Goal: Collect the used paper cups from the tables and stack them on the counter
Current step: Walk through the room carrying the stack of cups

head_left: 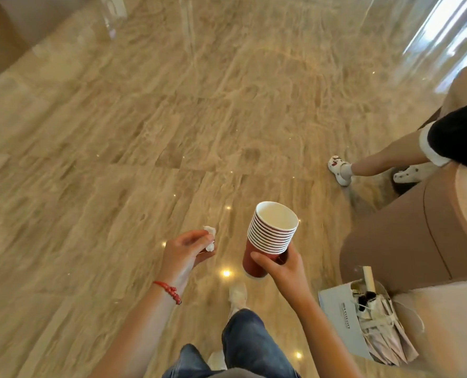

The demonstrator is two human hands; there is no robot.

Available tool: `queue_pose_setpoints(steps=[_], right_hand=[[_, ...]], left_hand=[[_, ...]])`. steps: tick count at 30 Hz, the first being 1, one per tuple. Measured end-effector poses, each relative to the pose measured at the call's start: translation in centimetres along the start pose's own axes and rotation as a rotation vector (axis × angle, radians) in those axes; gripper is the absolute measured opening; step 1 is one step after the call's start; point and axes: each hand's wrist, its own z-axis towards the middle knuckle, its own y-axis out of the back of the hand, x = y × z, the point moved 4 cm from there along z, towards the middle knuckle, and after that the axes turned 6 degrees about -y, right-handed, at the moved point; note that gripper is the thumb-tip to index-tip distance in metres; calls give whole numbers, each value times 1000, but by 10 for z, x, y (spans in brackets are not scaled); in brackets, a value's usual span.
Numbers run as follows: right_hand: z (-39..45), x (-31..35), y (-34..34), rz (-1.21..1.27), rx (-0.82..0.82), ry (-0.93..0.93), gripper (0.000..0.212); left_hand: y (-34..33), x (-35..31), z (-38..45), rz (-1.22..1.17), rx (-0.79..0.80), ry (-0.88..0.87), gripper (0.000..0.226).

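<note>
A stack of several red paper cups (270,236) with white rims is tilted slightly and held low in front of me by my right hand (282,264), whose fingers wrap the bottom red cup. The top cup looks empty inside. To its left, my left hand (186,252) pinches a crumpled white tissue (210,237) between fingertips; a red cord bracelet circles that wrist. No table or counter shows in the view.
Glossy beige marble floor (145,132) stretches ahead. A tan upholstered seat (406,230) stands at right, with a seated person's legs and white shoes (341,170). A pale paper bag (344,323) with a folded umbrella sits on the floor beside it. Clear chair legs (109,15) stand far ahead.
</note>
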Motion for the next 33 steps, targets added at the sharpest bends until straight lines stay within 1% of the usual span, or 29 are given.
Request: queue_pose_setpoints(steps=[3, 6, 9, 12, 15, 18, 20, 24, 28, 31, 33], right_hand=[[73, 14, -3, -11, 6, 8, 42], [150, 33, -4, 2, -7, 8, 43], [230, 68, -2, 17, -1, 8, 47], [305, 108, 2, 25, -21, 35, 44], [371, 137, 0, 42, -30, 33, 44], [436, 155, -8, 29, -32, 9, 46], [484, 164, -16, 21, -32, 0, 42], [586, 191, -33, 24, -48, -13, 38], [687, 228, -49, 30, -82, -35, 47], [758, 260, -56, 25, -92, -17, 42], [801, 276, -57, 35, -91, -17, 42]], left_hand=[[-22, -13, 71, -2, 21, 0, 17], [-47, -31, 146, 12, 40, -16, 16], [-74, -64, 219, 2, 32, -20, 18], [-102, -104, 288, -21, 64, -41, 19], [-120, -135, 352, -33, 44, -49, 20], [-134, -153, 417, -41, 31, -32, 9], [-143, -161, 465, -54, 14, -5, 4], [-164, -189, 569, -38, 24, 2, 5], [-186, -233, 673, -37, 31, -9, 11], [-205, -268, 747, -18, 81, -22, 14], [-219, -283, 793, 9, 99, -21, 11]])
